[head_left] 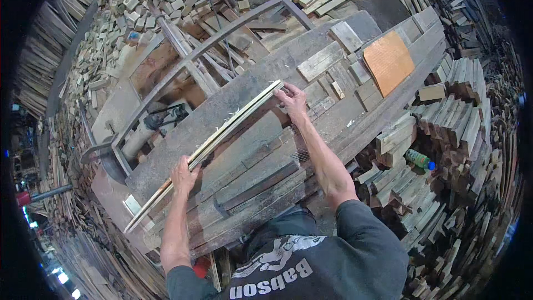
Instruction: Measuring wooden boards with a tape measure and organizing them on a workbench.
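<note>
A bundle of long thin wooden strips (237, 119) lies slantwise over the worn workbench (255, 133), running from the near left up to the far right. Closed round the strips below their middle is my left hand (183, 174). At the far upper end, my right hand (292, 101) grips them between thumb and fingers. The strips lie side by side, pale on the upper edge and darker beneath; I cannot tell how many there are. Small curled shavings cling along their far side.
An orange sheet (388, 62) and flat boards (321, 62) lie on the bench's right part. A metal frame (222, 30) stands behind it, near a motor-like machine (139, 139). Stacked timber (444, 111) with a green bottle (417, 158) is at right; cut blocks (147, 8) heap behind.
</note>
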